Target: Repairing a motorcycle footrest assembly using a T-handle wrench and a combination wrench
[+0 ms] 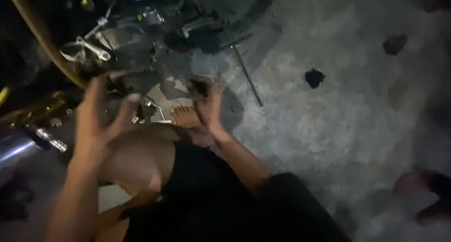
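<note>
The head view is dark and blurred, so small details are hard to tell. The person squats on a grey concrete floor, with a bare knee and black shorts low in the picture. The left hand is raised with its fingers spread apart and holds nothing; it hovers just beside the dark metal parts of a machine, which looks like a motorcycle engine. The right hand reaches down near a bare foot; its fingers seem curled on a small dark object, but I cannot tell if they really clamp it. A thin metal rod lies on the floor near this hand, and a shiny wrench rests among the machine parts. I judge that the work is at a stage of picking up or sorting small parts beside the engine. The next move needs a sure hold on the small piece and better sight of it.
</note>
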